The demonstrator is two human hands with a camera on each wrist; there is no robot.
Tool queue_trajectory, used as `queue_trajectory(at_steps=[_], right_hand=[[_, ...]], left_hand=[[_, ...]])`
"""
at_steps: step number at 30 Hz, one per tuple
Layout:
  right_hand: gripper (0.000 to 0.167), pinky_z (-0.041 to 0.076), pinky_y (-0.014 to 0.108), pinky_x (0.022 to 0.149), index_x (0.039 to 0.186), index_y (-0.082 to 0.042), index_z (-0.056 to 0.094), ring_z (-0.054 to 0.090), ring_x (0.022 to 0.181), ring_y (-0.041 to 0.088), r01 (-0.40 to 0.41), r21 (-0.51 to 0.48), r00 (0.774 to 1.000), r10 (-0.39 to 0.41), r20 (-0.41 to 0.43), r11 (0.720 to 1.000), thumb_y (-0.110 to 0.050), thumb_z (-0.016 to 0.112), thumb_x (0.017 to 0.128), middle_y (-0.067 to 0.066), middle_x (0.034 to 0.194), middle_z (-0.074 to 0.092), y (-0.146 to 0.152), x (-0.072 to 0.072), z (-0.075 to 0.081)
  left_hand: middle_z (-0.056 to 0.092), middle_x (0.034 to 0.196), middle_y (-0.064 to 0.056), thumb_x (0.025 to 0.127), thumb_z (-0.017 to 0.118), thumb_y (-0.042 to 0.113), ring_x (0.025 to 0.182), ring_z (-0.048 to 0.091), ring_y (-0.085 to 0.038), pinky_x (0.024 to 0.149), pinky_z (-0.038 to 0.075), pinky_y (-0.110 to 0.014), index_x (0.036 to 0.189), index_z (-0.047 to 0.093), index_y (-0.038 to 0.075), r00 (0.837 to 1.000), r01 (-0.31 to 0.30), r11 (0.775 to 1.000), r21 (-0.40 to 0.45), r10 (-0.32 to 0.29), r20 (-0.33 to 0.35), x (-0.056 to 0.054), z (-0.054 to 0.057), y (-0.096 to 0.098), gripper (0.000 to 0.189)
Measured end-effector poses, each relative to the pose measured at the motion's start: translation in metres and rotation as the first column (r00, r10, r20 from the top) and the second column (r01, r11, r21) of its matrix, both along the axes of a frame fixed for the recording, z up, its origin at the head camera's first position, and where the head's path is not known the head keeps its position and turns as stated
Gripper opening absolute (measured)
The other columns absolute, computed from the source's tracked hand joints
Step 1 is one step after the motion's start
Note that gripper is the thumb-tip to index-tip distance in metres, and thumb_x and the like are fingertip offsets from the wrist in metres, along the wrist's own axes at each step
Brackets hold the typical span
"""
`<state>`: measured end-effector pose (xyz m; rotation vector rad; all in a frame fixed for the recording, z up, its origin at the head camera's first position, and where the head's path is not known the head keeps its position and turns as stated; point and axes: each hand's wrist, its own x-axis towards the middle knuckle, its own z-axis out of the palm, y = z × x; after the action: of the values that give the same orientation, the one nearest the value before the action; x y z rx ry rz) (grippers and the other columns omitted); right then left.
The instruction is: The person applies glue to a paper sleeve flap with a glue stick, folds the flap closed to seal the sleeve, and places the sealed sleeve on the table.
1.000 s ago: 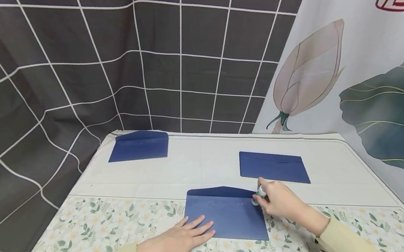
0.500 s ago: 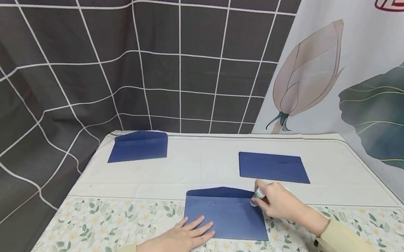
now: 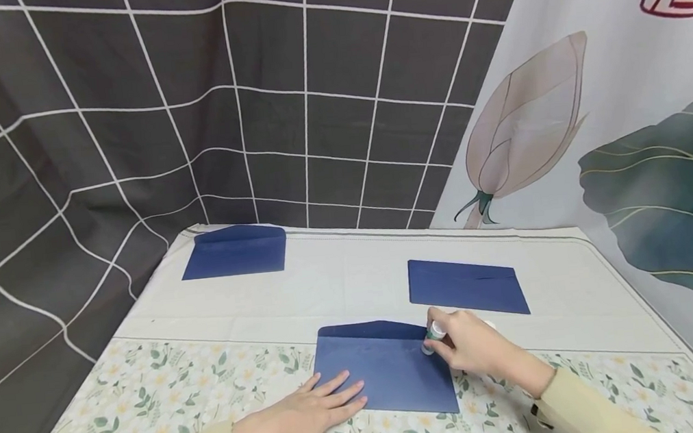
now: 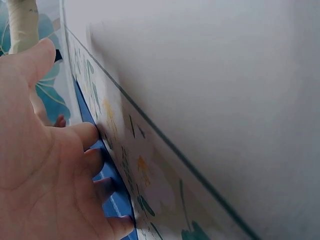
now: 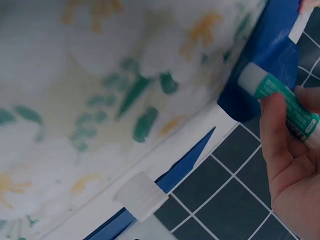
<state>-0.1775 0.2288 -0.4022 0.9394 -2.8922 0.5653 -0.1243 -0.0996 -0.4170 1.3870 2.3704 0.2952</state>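
Observation:
A blue envelope lies at the front of the table with its flap unfolded toward the back. My left hand rests on its lower left part with fingers spread, seen from the palm side in the left wrist view. My right hand holds a glue stick with a green label and white ends, tilted, its end at the envelope near the right end of the flap fold. A white cap stands on the table, mostly hidden behind the right hand in the head view.
A second blue envelope with its flap up lies at the back left. Another blue envelope, flap folded down, lies behind my right hand. The tablecloth has a floral band. A dark gridded curtain hangs behind.
My right hand has moved the glue stick a little to the left along the envelope below the flap fold. The left hand stays in place on the envelope.

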Motion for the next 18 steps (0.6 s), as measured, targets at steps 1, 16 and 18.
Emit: queue_trajectory(at_steps=[1,16,18], right_hand=[[0.016,0.030,0.015,0.039,0.098,-0.010,0.055,0.030,0.037,-0.009,0.011,0.004,1.000,-0.011,0.014,1.000,-0.020,0.065,0.090,-0.016,0.046,0.040,0.000,-0.001,0.001],[0.013,0.034,0.013,0.040,0.092,-0.014,0.055,0.036,0.043,-0.008,-0.074,-0.100,0.997,0.074,0.003,0.992,-0.023,0.065,0.091,-0.015,0.056,0.049,-0.040,-0.013,0.005],[0.014,0.036,0.013,0.042,0.093,-0.014,0.055,0.038,0.045,-0.008,-0.109,-0.102,0.994,0.111,0.013,0.989,-0.024,0.064,0.092,-0.015,0.060,0.052,-0.049,-0.014,0.002]], left_hand=[[0.017,0.161,-0.001,0.095,0.038,0.062,0.150,0.014,-0.025,0.113,0.025,-0.061,0.154,0.023,0.021,1.000,0.000,1.000,0.002,0.000,-0.001,0.000,0.000,0.000,0.073],[0.018,0.161,0.000,0.094,0.037,0.064,0.149,0.016,-0.026,0.112,0.026,-0.062,0.153,0.024,0.021,1.000,-0.019,0.999,-0.026,0.019,-0.003,0.000,0.004,0.001,0.074],[0.019,0.161,0.000,0.094,0.036,0.065,0.149,0.016,-0.026,0.112,0.026,-0.062,0.153,0.025,0.021,1.000,-0.021,0.999,-0.031,0.021,-0.009,0.000,0.003,0.001,0.074]])
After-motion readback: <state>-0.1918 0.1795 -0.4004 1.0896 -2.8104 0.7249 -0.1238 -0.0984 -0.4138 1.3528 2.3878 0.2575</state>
